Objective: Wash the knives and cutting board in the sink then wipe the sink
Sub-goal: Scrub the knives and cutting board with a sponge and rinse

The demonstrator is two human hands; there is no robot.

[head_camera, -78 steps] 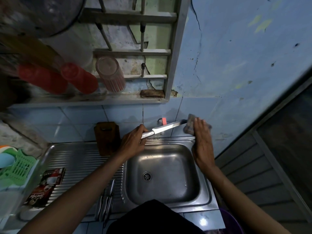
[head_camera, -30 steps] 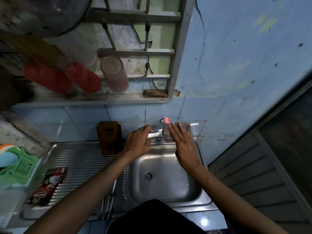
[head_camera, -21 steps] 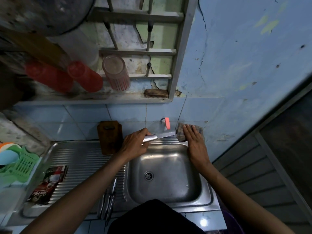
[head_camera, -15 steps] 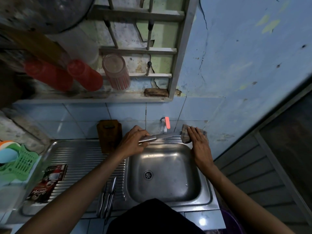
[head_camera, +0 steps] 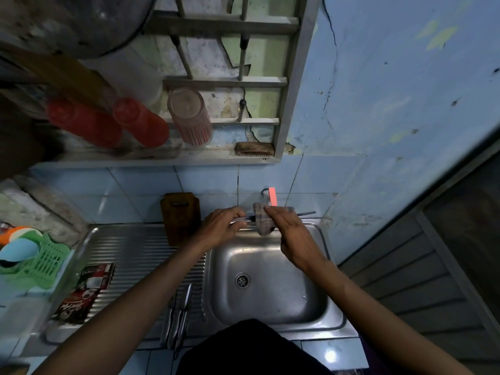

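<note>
Above the far rim of the steel sink [head_camera: 270,307], my left hand [head_camera: 221,228] grips the handle of a long knife [head_camera: 308,213] held level, blade pointing right. My right hand [head_camera: 292,236] holds a checked cloth [head_camera: 261,217] folded round the blade near the handle; only the blade tip shows past my fingers. A brown wooden cutting board [head_camera: 180,217] leans upright against the tiles at the back of the drainboard. Several more knives [head_camera: 178,320] lie on the drainboard beside the basin's left edge.
A tap with a pink lever [head_camera: 272,196] sticks out of the tiled wall just behind my hands. A red packet [head_camera: 84,290] lies on the drainboard, a green basket [head_camera: 35,258] stands at far left. Red and clear cups [head_camera: 189,117] sit on the shelf above.
My right hand has slid the cloth left along the blade, from the tip towards the handle. My left hand has kept its grip on the handle.
</note>
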